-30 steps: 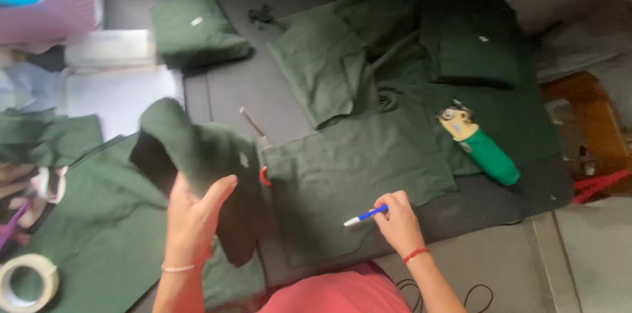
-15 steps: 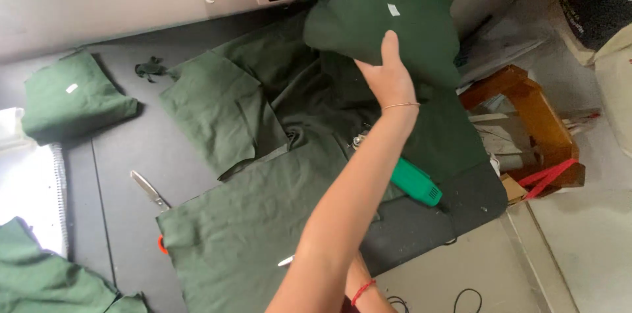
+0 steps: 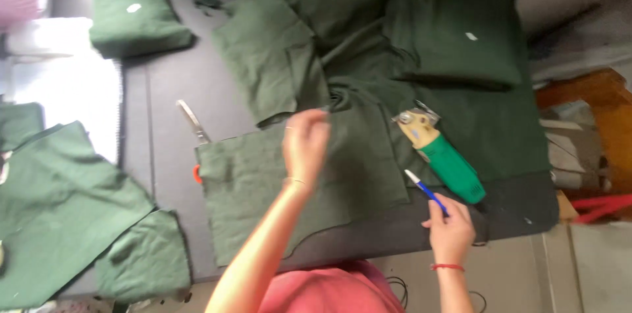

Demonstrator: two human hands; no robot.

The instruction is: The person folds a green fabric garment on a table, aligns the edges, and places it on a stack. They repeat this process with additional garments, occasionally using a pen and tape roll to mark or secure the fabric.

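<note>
Over the dark green fabric panel (image 3: 296, 188), our left hand (image 3: 306, 145) hovers blurred, finger state unclear; our right hand (image 3: 449, 231) pinches a blue pen (image 3: 424, 189) beside the green rotary cutter (image 3: 441, 155).

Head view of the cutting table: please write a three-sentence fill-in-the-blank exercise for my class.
1. The right hand holds a blue ____.
2. The left hand hovers over the flat green ____ piece.
3. Beside the pen lies a cutting tool with a ____ handle.

Missing words: pen; fabric; green
</note>
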